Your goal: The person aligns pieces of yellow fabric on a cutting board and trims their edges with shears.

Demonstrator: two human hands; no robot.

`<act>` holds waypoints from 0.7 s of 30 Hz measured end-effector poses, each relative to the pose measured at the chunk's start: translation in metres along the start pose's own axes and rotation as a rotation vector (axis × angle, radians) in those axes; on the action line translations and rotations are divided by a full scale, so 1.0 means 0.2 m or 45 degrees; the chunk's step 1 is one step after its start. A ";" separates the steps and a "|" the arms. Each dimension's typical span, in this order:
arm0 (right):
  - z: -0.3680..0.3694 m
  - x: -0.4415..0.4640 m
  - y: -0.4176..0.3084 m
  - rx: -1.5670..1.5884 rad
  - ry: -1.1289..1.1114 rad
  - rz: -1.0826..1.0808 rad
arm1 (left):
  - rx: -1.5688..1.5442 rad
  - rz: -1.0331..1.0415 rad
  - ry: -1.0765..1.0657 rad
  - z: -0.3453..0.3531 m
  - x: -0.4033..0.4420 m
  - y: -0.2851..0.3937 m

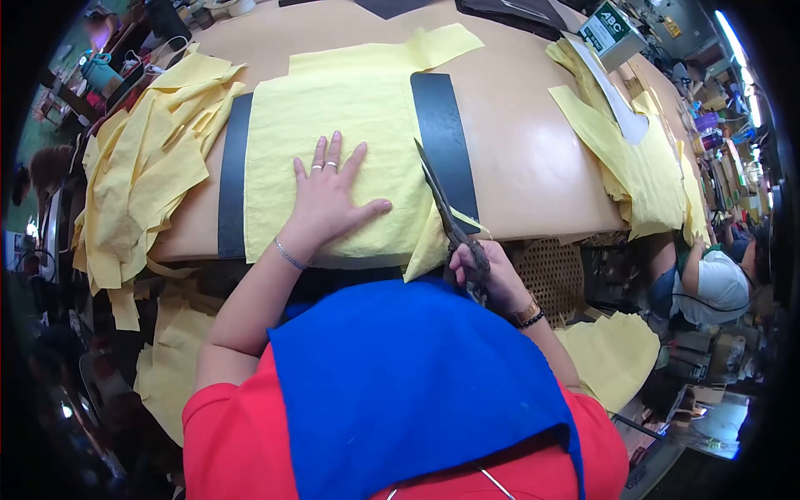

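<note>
A sheet of yellow fabric (333,117) lies over a dark flat board (446,125) on the table. My left hand (331,200) rests flat on this fabric, fingers spread. In my right hand (492,275) is a pair of dark scissors (444,196), its blades pointing away from me along the fabric's right edge. Near the blades, a corner of the fabric (429,246) hangs folded over the table's front edge. My right fingers are wrapped round the scissor handles.
On the tan table (533,167), a heap of yellow fabric pieces (150,158) lies at left. More yellow fabric (646,183) hangs over the right edge, near a green and white box (612,35). A woven chair (550,275) stands in front. Another person (717,283) is at far right.
</note>
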State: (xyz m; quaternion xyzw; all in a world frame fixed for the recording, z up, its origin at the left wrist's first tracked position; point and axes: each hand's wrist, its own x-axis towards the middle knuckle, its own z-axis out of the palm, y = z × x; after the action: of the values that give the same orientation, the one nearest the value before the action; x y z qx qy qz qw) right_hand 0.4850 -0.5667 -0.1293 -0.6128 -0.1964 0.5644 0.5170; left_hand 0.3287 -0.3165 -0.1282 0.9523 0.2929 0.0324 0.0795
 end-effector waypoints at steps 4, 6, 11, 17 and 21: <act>0.02 0.02 -0.03 -0.001 0.020 -0.011 | -0.016 0.014 0.014 0.00 -0.03 0.02; 0.04 0.01 -0.04 -0.017 0.030 -0.011 | -0.022 -0.002 0.021 0.00 -0.04 0.03; 0.01 -0.02 0.00 -0.014 -0.002 -0.042 | -0.023 -0.024 0.007 0.00 -0.03 0.03; -0.01 -0.01 0.00 0.011 0.001 -0.044 | -0.018 -0.075 -0.023 -0.02 0.03 -0.04; 0.00 0.04 -0.01 0.051 0.007 -0.063 | -0.001 -0.023 -0.005 -0.02 0.01 -0.05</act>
State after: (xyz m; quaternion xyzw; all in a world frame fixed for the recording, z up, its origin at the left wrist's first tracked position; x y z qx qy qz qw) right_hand 0.4887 -0.5596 -0.1306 -0.5989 -0.1989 0.5535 0.5435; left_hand 0.3243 -0.3059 -0.1266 0.9497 0.3012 0.0301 0.0808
